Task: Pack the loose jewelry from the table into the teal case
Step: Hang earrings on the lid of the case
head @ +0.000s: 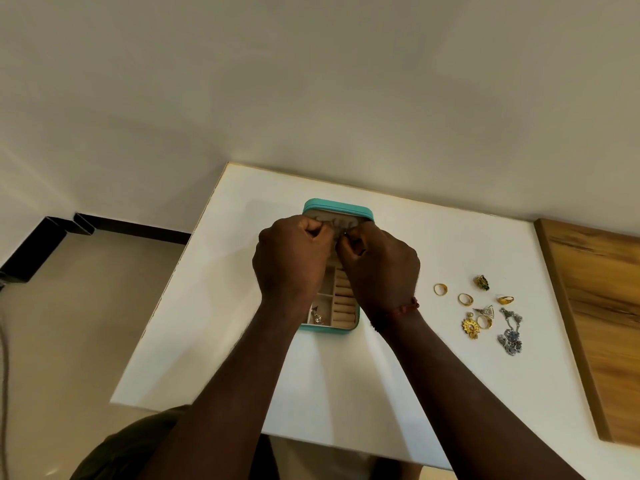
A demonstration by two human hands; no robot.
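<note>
The case (337, 206) is teal outside, beige inside. The worktop (398, 375) is white — the rings (440, 289) gold, the chain (510, 332) silver-grey with blue. The board (599, 313) shows brown wood grain — the wrist thread (405, 309) is red.

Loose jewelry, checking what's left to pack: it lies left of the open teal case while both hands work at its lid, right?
No. The head view shows the loose jewelry right of the open teal case, not left; left hand and right hand work at its lid.

What I am wearing
A red thread bracelet (403, 309) circles my right wrist; my forearms are uncovered; a dark olive garment (131, 445) covers my torso.
</note>
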